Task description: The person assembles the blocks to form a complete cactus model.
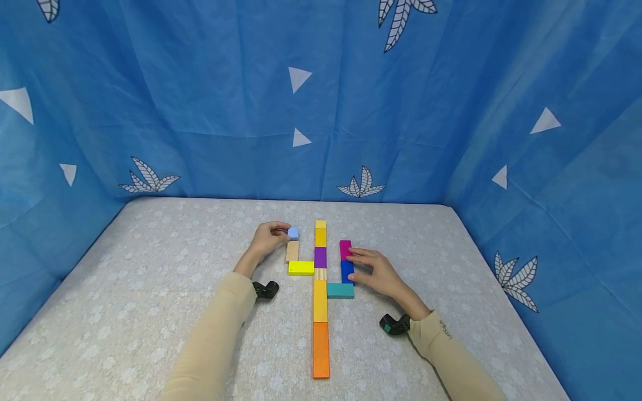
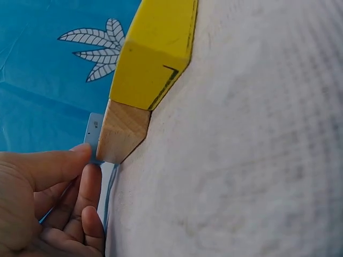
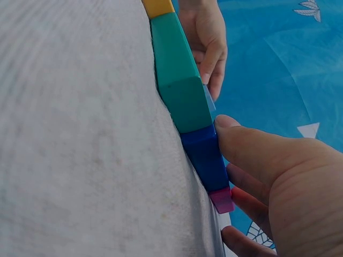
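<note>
My left hand (image 1: 267, 238) pinches a small light blue block (image 1: 293, 233) between thumb and forefinger, at the far end of a natural wood block (image 1: 293, 252). In the left wrist view the thumb tip overlaps the light blue block (image 2: 93, 134), and the forefinger is mostly hidden. A yellow block (image 1: 301, 268) lies crosswise at the near end of the wood one. My right hand (image 1: 377, 272) has its thumb at the side of a dark blue block (image 1: 347, 272) and its fairly straight fingers beside a magenta block (image 1: 345, 250). The dark blue block adjoins a teal block (image 1: 340, 291).
Between the hands runs a straight row of blocks: orange (image 1: 321, 351), yellow-orange (image 1: 320, 301), a small ridged wood piece (image 1: 320, 274), purple (image 1: 320, 257) and yellow (image 1: 321, 236). They lie on a pale patterned tablecloth (image 1: 150, 312). A blue curtain (image 1: 225, 111) hangs behind.
</note>
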Motion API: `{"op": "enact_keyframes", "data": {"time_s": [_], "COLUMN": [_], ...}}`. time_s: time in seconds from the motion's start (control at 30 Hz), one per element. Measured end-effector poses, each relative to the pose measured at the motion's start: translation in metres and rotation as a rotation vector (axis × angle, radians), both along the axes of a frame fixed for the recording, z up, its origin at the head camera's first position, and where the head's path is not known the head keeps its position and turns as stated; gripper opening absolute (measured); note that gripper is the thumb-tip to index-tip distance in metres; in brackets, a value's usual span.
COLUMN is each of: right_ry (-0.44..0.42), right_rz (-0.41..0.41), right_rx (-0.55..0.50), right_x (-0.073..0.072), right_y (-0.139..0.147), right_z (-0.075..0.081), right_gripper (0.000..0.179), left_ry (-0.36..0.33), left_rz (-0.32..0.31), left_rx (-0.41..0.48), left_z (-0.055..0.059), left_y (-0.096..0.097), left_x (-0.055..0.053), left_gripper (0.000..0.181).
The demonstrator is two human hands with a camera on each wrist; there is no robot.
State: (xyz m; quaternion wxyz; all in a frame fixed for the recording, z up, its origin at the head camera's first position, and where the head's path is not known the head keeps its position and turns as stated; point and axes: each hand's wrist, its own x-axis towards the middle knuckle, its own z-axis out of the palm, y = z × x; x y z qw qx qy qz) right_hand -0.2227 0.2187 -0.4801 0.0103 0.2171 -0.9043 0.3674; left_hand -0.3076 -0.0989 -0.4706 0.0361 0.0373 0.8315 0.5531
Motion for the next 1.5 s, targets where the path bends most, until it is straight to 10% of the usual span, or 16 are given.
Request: {"op": "enact_keyframes", "data": {"time_s": [1.5], "right_ry": [0.002], "right_rz": [0.003], "right_rx": [0.002], "right_x": [0.0003], "right_y": [0.0002], "right_z": [0.003], "right_gripper": [0.05], "left_ry": [-0.026], "left_rz": [-0.04], "left_rx": [-0.027], "left_z": [-0.0005], "left_y": [0.0022], "left_x": [-0.0012], "left_gripper": [0.032]}}
